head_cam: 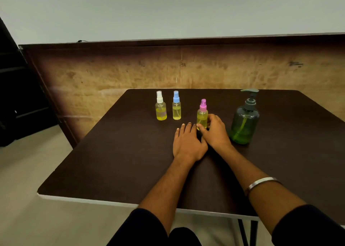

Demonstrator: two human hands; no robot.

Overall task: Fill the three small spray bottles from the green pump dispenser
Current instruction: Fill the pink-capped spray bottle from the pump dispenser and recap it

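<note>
Table (112, 161) is dark brown, and all three spray bottles are capped with yellow liquid inside. White-capped bottle (160, 105) and blue-capped bottle (176, 105) stand side by side near the far edge. Right hand (214, 130) grips the pink-capped bottle (202, 113), upright on the table. Left hand (187, 143) lies flat, fingers straight, touching the right. Green pump dispenser (245, 118) stands just right of that, toward the right edge.

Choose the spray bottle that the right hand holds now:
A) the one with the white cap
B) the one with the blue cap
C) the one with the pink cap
C: the right hand has its fingers and thumb round the base of the pink-capped bottle, while the other two stand apart to the left.
</note>
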